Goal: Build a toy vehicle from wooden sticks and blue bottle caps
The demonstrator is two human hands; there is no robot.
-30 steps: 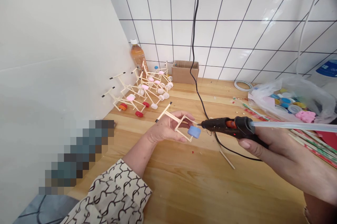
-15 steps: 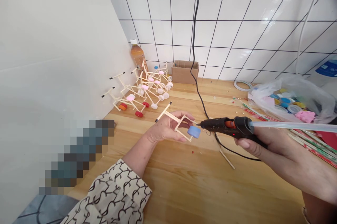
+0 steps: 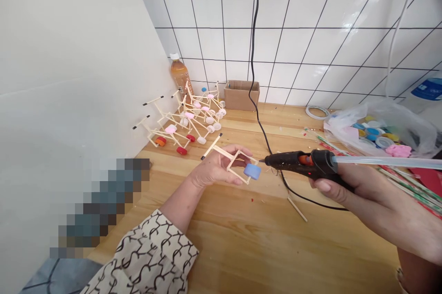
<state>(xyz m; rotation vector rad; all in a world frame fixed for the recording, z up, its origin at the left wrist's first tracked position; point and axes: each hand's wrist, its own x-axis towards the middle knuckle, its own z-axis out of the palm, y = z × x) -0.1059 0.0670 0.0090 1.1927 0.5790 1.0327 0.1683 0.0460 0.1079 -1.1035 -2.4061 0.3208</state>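
Two hands clamped: left hand (image 3: 216, 169) around a stick frame (image 3: 228, 152) with blue cap (image 3: 252, 172), right hand (image 3: 369, 197) around a glue gun (image 3: 300, 160) just beside it.

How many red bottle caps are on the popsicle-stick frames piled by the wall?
2. One red cap sits at the front edge of the stick-frame pile, the other red cap just behind it to the right. More may be hidden inside the pile.
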